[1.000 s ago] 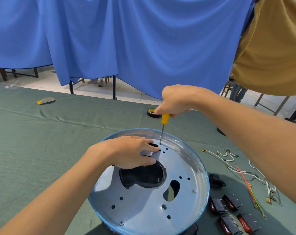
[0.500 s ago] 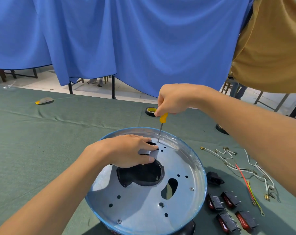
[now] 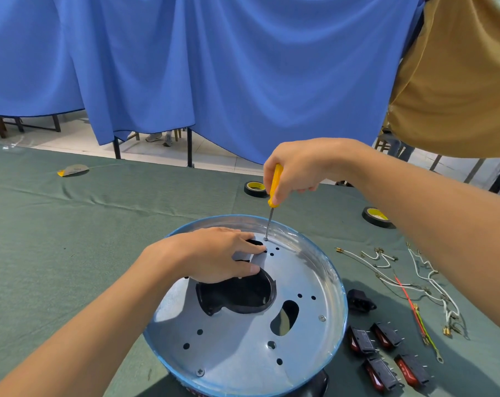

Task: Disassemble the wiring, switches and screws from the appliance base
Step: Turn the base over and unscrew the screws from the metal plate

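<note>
A round metal appliance base (image 3: 237, 339) with a blue rim lies on the green cloth in front of me. My left hand (image 3: 214, 255) rests on its plate, with the thumb hooked over the edge of the large black opening. My right hand (image 3: 297, 167) grips a yellow-handled screwdriver (image 3: 274, 186), held upright. Its tip sits on a screw (image 3: 265, 239) at the far edge of the plate. Two more screws (image 3: 322, 318) show on the plate's right and near side. Removed white, red and green wires (image 3: 415, 285) and several black and red rocker switches (image 3: 386, 356) lie to the right.
A black socket part (image 3: 359, 300) lies beside the base. Two tape rolls (image 3: 255, 189) stand on the green tablecloth (image 3: 71, 239) behind it. A small grey and yellow piece (image 3: 72, 170) lies at the far left. Blue curtains (image 3: 243, 67) hang behind the table.
More of the yellow handle now shows below my right hand, whose fingers have shifted on it. The tip stays on the same screw. My left hand has kept its place.
</note>
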